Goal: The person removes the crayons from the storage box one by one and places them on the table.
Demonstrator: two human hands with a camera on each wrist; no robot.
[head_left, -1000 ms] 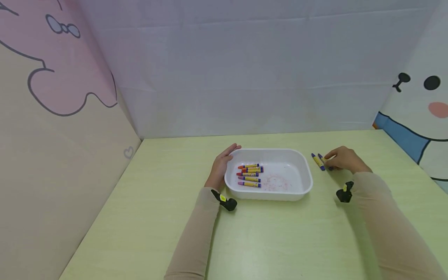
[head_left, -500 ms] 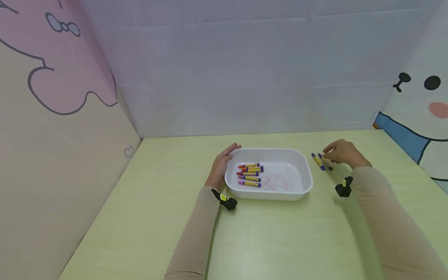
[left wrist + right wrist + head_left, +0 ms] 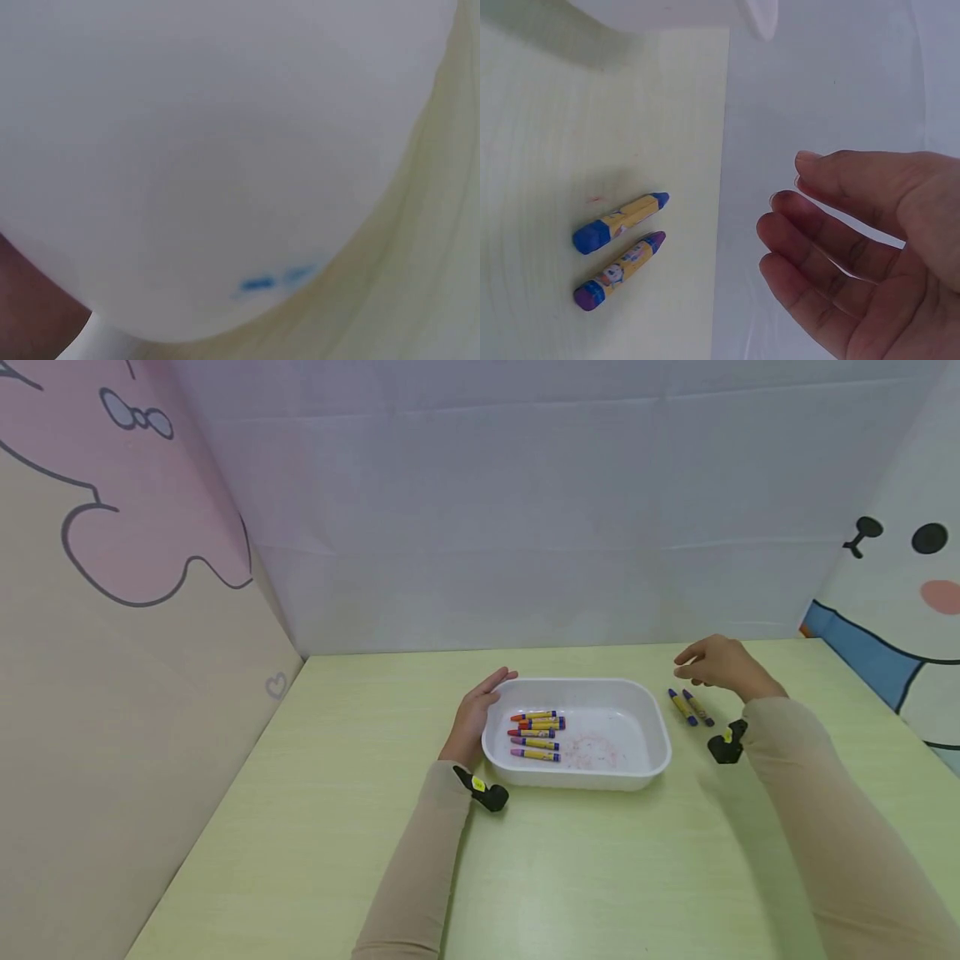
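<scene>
A white plastic tray (image 3: 613, 781) stands on the table with several crayons (image 3: 535, 744) in its left half, red, orange and pink-toned, in yellow wrappers. My left hand (image 3: 471, 718) rests against the tray's left end, its fingers extended along the outside. The left wrist view shows mostly the tray's white wall (image 3: 225, 150), blurred. To the right of the tray lie a blue crayon (image 3: 621, 223) and a purple crayon (image 3: 620, 271), side by side and apart. My right hand (image 3: 722, 664) hovers just beyond them, fingers relaxed and holding nothing.
The pale green table (image 3: 585, 868) meets a white cloth backdrop (image 3: 540, 527) behind the tray. Printed cartoon panels stand at the left (image 3: 150, 527) and right (image 3: 900, 602). Pinkish smudges mark the tray's floor.
My right hand has lifted off the purple crayon and moved up and slightly left, away from the two crayons. The left hand and tray stay in place.
</scene>
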